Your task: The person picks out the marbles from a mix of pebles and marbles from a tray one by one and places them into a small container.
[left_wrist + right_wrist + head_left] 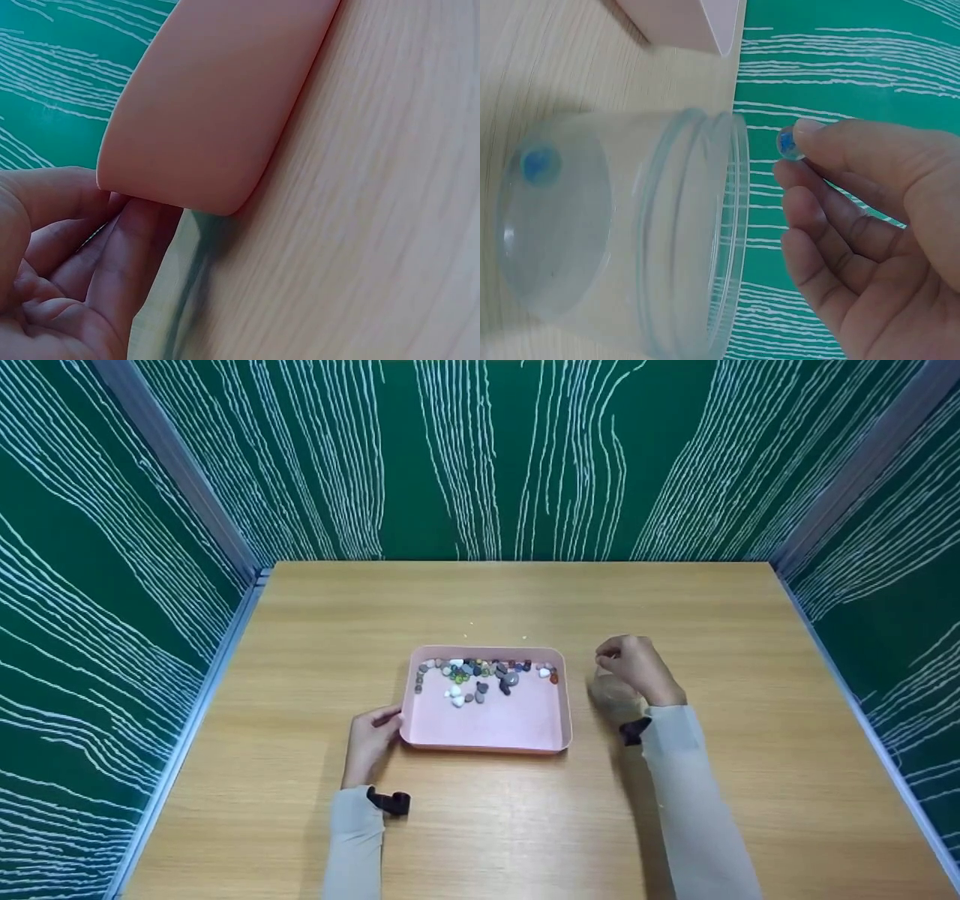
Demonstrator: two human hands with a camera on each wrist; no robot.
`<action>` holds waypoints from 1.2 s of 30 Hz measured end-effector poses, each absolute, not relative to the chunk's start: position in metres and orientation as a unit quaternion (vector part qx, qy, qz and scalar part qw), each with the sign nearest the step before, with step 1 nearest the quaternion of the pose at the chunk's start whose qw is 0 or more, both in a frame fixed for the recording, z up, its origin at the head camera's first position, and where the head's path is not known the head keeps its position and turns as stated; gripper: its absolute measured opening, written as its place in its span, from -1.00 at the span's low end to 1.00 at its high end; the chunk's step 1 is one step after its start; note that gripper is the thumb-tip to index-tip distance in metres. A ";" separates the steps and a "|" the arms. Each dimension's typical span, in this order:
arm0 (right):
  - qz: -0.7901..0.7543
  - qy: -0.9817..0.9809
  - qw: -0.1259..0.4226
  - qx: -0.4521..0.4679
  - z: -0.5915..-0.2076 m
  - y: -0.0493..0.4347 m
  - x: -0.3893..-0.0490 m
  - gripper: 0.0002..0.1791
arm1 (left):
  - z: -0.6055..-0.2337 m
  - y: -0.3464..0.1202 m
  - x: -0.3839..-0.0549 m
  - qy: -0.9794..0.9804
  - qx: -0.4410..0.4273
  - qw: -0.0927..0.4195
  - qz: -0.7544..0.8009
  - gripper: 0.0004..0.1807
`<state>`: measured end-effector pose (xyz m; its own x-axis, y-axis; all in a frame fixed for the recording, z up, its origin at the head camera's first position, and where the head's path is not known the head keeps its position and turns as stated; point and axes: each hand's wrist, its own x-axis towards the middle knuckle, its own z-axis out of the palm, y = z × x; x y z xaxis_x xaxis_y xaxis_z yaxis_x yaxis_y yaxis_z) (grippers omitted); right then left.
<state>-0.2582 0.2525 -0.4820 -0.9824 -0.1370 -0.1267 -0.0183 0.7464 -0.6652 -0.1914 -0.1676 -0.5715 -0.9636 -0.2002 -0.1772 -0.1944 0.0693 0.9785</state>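
Note:
A pink tray [491, 731] holds many small stones and beads, mostly along its far side. My left hand [370, 744] is at the tray's left side near the front corner. In the left wrist view, its thumb and fingers [124, 262] grip the corner of the tray wall [210, 112]. Between thumb and fingertip, my right hand [862, 217] pinches a clear glass marble [788, 143] with blue inside. That hand is just above the mouth of a clear jar [622, 225]. Another blue marble [540, 165] lies at the jar's bottom. In the head view the right hand [636, 667] partly covers the jar [616, 699].
White stones [456, 695], dark grey stones [505, 687] and an orange bead [554, 678] lie in the tray. Tiny white bits [524, 637] are on the wooden table [480, 825] behind it. Green panels [510, 457] with white lines enclose the table's back and sides.

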 end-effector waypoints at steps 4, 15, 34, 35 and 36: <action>-0.355 0.930 0.072 -0.056 -0.485 0.259 -0.256 -0.75 | -0.572 -0.168 -0.191 -0.723 0.129 0.000 -0.678 -0.69; -0.360 0.928 0.074 -0.065 -0.487 0.270 -0.252 -0.76 | -0.571 -0.168 -0.190 -0.723 0.134 -0.003 -0.678 -0.68; -0.368 0.924 0.094 -0.053 -0.493 0.277 -0.248 -0.71 | -0.572 -0.168 -0.193 -0.737 0.128 0.003 -0.664 -0.69; -0.369 0.923 0.096 -0.053 -0.493 0.277 -0.248 -0.71 | -0.572 -0.168 -0.193 -0.736 0.132 0.003 -0.663 -0.70; -0.369 0.923 0.098 -0.052 -0.493 0.277 -0.248 -0.70 | -0.572 -0.167 -0.193 -0.737 0.135 0.003 -0.663 -0.70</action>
